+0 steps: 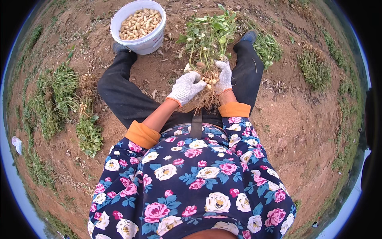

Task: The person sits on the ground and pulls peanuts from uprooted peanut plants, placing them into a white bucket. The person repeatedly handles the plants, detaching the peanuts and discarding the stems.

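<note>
A leafy bunch of peanut plants (pixel 209 33) lies between my legs, its tangled roots (pixel 207 97) towards my lap. My right hand (pixel 223 74), in a white knit glove, is closed around the stems and roots from the right side. From the left, my left hand (pixel 186 86), gloved alike, touches the roots with thumb and fingertips near some pale peanut pods (pixel 211 80); whether a pod is between the fingertips cannot be told. A white plastic bucket (pixel 146 47) beyond my left foot holds many peanuts in their shells (pixel 140 24).
Pulled peanut plants lie in heaps at the left (pixel 59 98), with a smaller bunch (pixel 89 134) nearer me. More plants (pixel 265 47) lie beside my right foot, and another heap (pixel 315 68) farther right. A whitish bag (pixel 17 145) is at the far left on the reddish soil.
</note>
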The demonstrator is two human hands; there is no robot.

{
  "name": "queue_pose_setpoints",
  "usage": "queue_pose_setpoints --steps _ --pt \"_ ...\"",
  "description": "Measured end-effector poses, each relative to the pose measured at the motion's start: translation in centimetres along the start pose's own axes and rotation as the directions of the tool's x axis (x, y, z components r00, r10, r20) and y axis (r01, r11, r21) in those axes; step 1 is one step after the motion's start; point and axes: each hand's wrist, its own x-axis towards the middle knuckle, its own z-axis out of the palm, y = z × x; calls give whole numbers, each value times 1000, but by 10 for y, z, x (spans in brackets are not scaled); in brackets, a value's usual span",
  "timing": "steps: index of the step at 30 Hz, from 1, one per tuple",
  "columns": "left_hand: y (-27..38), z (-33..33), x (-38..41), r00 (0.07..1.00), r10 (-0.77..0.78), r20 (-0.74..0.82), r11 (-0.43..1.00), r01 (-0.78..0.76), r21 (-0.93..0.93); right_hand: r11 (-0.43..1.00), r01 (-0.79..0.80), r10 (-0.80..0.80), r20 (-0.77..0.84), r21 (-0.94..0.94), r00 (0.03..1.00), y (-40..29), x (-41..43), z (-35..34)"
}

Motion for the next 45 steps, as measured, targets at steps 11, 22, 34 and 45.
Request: queue_pose_setpoints --steps 11,22,34,45 --pt "19 -6 -13 975 194 -110 945 -156 286 1000 0 1 -16 21 1000 -7 -4 12" --pt "30 -32 -45 986 -23 164 680 136 -720 981 -116 132 -103 154 986 -10 6 -2" --pt "6 -1 -20 926 -290 242 492 362 -792 962 -262 269 -100 74 958 -22 -12 24" --pt "7 8 -8 977 -185 104 882 212 -421 967 -253 253 -40 6 967 -13 -3 0"
